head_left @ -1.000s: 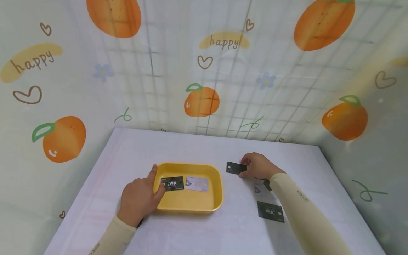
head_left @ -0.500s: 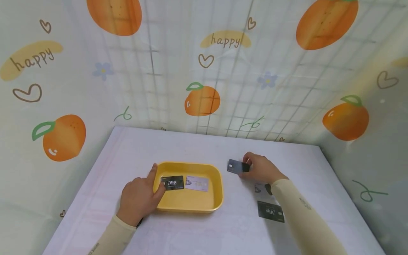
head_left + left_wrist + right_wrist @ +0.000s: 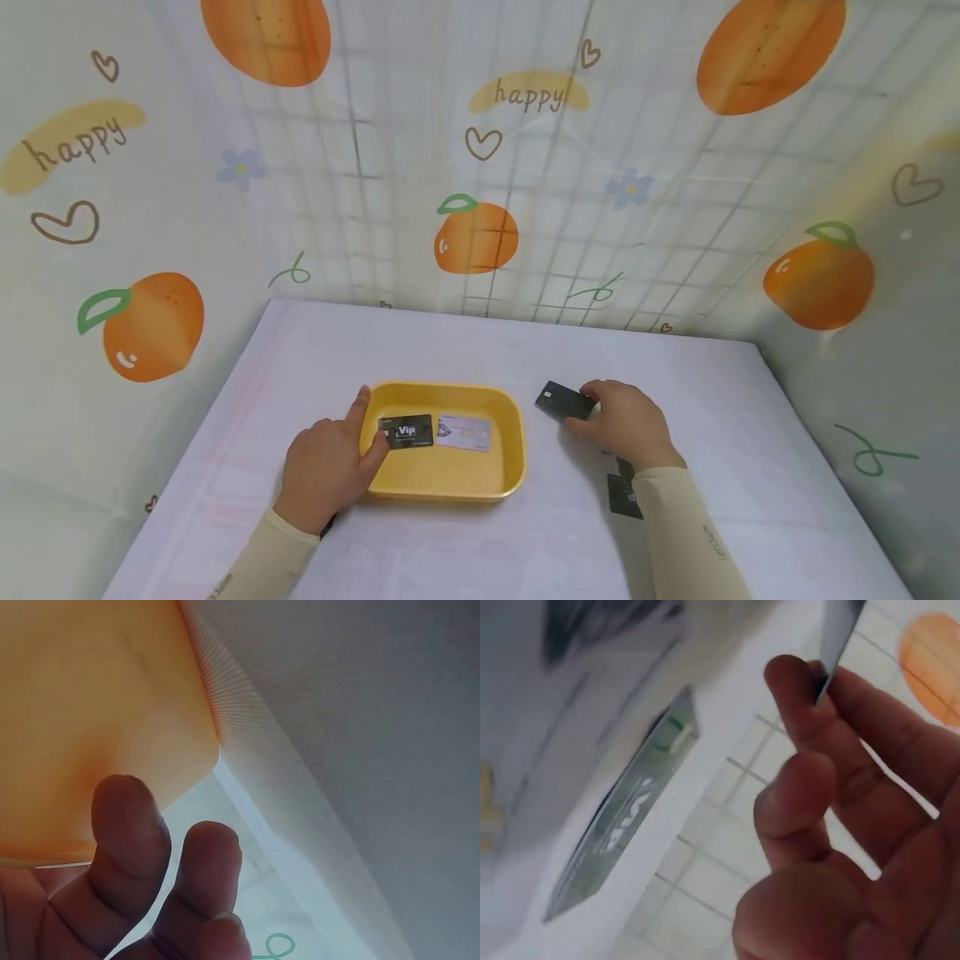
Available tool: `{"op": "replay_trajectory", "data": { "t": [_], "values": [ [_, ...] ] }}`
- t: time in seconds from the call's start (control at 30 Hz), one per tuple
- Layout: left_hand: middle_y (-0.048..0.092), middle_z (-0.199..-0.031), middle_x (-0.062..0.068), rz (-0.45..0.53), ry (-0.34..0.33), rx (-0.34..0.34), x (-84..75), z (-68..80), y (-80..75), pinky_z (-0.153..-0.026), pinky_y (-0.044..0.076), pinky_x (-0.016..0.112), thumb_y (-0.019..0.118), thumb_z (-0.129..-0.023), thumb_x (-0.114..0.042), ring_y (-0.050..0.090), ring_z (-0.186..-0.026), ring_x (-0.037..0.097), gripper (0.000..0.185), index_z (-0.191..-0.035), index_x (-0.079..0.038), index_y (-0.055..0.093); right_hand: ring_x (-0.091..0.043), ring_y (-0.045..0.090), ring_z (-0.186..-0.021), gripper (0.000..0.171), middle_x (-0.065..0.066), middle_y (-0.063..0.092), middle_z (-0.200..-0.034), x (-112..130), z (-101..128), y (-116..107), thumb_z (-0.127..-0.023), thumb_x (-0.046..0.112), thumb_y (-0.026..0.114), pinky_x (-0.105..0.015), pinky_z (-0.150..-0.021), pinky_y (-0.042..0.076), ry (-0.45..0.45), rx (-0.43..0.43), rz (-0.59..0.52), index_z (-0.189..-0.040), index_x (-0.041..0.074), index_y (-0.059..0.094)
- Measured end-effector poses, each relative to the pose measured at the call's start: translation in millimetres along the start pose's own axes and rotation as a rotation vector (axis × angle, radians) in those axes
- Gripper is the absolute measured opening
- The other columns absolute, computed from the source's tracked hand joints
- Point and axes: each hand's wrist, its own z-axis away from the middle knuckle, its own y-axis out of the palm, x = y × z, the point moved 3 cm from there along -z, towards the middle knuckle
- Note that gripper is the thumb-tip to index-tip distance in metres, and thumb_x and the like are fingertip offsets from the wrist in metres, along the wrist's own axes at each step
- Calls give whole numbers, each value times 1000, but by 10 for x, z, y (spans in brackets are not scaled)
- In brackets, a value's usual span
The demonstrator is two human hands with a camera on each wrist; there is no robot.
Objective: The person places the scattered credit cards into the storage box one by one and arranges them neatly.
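In the head view my left hand (image 3: 330,462) holds the left rim of a yellow tray (image 3: 438,485), thumb over the edge. Its lower fingers (image 3: 129,825) curl beside the tray's outer wall in the left wrist view. Inside the tray lie a black "Vip" card (image 3: 407,432) and a pale card (image 3: 464,433) side by side. Right of the tray, my right hand (image 3: 632,425) pinches a black card (image 3: 564,402) with a small chip, tilted over the table. The right wrist view catches this held card (image 3: 840,641) nearly edge-on.
Another black card (image 3: 624,497) lies on the white table (image 3: 450,554), partly hidden by the right sleeve (image 3: 686,521). In the right wrist view a dark card with white lettering (image 3: 630,810) lies flat, beside a blurred pale patterned card (image 3: 592,682). A fruit-printed curtain (image 3: 405,167) encloses the table.
My right hand has shifted slightly right and toward me, turning the held card. Its sleeve now covers more of the cards on the table. The left hand and tray stay put.
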Motion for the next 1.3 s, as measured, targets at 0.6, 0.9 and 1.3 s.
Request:
{"op": "replay_trajectory", "data": {
  "t": [0.6, 0.9, 1.3],
  "values": [
    [35, -46, -6, 56, -51, 71, 41, 56, 37, -39, 26, 31, 60, -101, -46, 31, -40, 13, 73, -163, -11, 42, -24, 67, -93, 51, 6, 73, -107, 814, 276, -268, -79, 53, 83, -46, -70, 55, -189, -194, -38, -116, 18, 77],
    [36, -46, -6, 78, -37, 69, 39, 32, 3, -38, 27, 32, 54, -103, -46, 32, -40, 13, 72, -164, -12, 40, -13, 56, -86, 50, 11, 65, -102, 1586, 440, -255, -76, 57, 82, -32, -66, 52, -370, -172, 23, -111, 22, 78],
    [38, -47, -5, 68, -38, 56, 47, 9, 9, -39, 30, 32, 54, -103, -44, 35, -40, 14, 69, -163, -12, 42, -12, 57, -83, 50, 9, 67, -96, 2233, 404, 7, -74, 57, 83, -33, -64, 52, -502, -92, 75, -107, 20, 80]
  ]
}}
